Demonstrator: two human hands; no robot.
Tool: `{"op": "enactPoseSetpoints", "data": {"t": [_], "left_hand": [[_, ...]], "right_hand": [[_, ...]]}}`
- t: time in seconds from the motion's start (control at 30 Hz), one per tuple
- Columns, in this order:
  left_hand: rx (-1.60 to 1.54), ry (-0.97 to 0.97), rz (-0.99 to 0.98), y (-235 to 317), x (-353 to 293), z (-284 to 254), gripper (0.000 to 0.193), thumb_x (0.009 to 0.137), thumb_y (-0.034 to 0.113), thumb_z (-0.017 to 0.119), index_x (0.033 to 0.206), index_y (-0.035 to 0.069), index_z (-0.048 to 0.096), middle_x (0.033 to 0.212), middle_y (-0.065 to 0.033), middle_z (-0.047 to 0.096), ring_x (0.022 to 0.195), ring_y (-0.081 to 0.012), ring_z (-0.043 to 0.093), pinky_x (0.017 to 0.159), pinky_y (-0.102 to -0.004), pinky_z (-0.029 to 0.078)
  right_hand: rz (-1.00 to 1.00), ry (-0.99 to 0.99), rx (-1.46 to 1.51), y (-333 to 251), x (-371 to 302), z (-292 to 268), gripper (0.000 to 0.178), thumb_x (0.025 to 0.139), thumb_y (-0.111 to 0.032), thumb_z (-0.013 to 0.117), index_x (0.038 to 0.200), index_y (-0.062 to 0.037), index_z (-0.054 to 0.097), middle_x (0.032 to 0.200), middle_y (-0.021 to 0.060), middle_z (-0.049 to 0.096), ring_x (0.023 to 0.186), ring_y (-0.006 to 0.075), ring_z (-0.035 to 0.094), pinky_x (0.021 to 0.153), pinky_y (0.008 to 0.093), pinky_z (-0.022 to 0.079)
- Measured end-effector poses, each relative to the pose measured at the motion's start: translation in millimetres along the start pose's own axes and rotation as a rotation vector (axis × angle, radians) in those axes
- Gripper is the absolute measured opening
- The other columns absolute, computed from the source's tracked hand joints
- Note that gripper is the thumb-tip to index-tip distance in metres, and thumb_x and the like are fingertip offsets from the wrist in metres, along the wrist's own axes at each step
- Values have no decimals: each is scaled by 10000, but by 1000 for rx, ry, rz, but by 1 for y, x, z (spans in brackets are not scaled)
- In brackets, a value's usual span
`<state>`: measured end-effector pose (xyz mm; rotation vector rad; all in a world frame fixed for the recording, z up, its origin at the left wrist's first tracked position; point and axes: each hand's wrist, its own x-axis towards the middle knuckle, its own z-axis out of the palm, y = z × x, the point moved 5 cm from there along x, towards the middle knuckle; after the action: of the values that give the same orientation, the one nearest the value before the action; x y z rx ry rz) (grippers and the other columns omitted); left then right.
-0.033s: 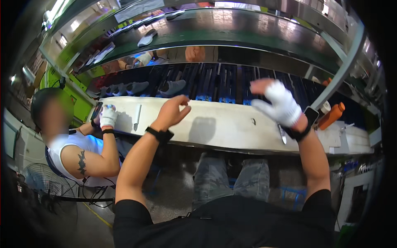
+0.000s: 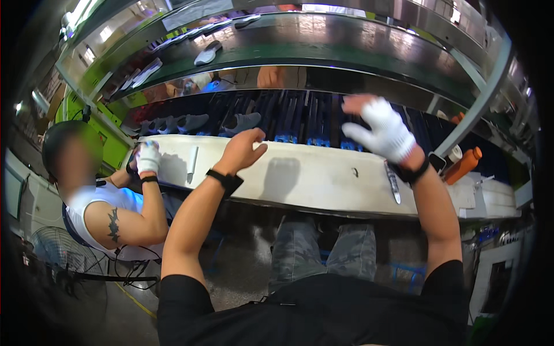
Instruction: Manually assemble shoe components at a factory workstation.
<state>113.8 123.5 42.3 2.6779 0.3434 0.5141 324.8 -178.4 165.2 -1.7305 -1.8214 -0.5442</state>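
While both hands hang raised and hold nothing, a long white workbench (image 2: 311, 179) runs beneath them, and behind it stands a dark conveyor rack (image 2: 300, 118) with grey shoes (image 2: 241, 122) just beyond the left hand. A co-worker in a white sleeveless top (image 2: 92, 213) sits well to the left of the left hand. The right hand (image 2: 384, 130), in a white glove, is spread wide with its fingers apart. The left hand (image 2: 241, 151), bare, is loosely open with curved fingers. An orange bottle (image 2: 461, 166) stands to the right of the right hand. Just below the right wrist lies 1 narrow blade-like tool (image 2: 393, 183); another thin tool (image 2: 192, 165) lies left of the left hand.
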Motion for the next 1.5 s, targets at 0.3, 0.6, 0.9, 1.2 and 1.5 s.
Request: {"op": "enactPoseSetpoints", "data": {"t": [0.3,0.6,0.9,1.2,1.5], "left_hand": [[554,-62,-411,-201,74,61,787,842,404,822,1516,91,566,1346,-200,716,1286,-414,678,1154,-565,496],[388,-265,-644,-276,106,109,885,873,415,875,1624,194,464,1599,-203,544,1472,-440,553,1127,-615,533],[-358,-165,140,-57,79,107,558,1050,472,652,1469,105,678,1387,-241,737,1280,-446,689,1078,-504,550],[-57,-159,210,38,-13,119,431,1022,336,700,1377,94,737,1199,-238,733,1087,-445,688,1046,-526,537],[-61,-131,352,107,2,145,520,1003,141,689,1503,40,594,1150,-220,725,1044,-400,701,918,-484,575]], "right_hand": [[82,-303,-225,17,227,167,953,898,-754,697,1515,-32,619,1631,262,552,1485,427,558,1236,518,444],[-24,-361,-110,-35,339,253,909,841,-718,744,1509,-111,647,1637,161,575,1464,373,580,1180,501,480],[28,-299,-60,-24,351,259,753,841,-624,752,1345,-64,742,1419,198,710,1325,360,670,1113,475,540],[161,153,391,9,232,173,263,899,-287,819,1052,-83,756,1184,176,754,1140,384,720,1034,454,566],[141,673,201,-32,-66,34,529,849,172,813,1271,-76,612,1208,165,739,1117,301,736,1034,486,587]]}}
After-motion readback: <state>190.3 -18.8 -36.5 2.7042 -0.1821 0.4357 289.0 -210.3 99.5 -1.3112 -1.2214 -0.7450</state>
